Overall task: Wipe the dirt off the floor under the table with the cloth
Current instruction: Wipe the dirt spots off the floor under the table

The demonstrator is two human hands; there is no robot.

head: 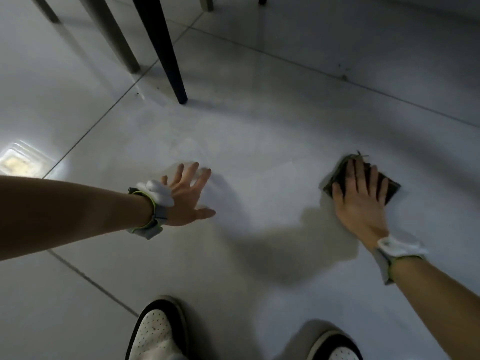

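Note:
A dark folded cloth [389, 189] lies flat on the pale tiled floor [259, 152] at the right. My right hand [361, 201] presses down on it with fingers spread across its top. My left hand [188, 196] rests flat on the bare floor at the centre left, fingers apart and holding nothing. Small dark specks of dirt [344, 77] sit on a grout line further back on the right. A few more specks [145, 90] lie near the black table leg [166, 53].
Two grey furniture legs [114, 35] stand at the back left beside the black one. A bright light reflection [20, 162] glares on the tile at the far left. My two white shoes [155, 333] are at the bottom edge. Both wrists wear bands.

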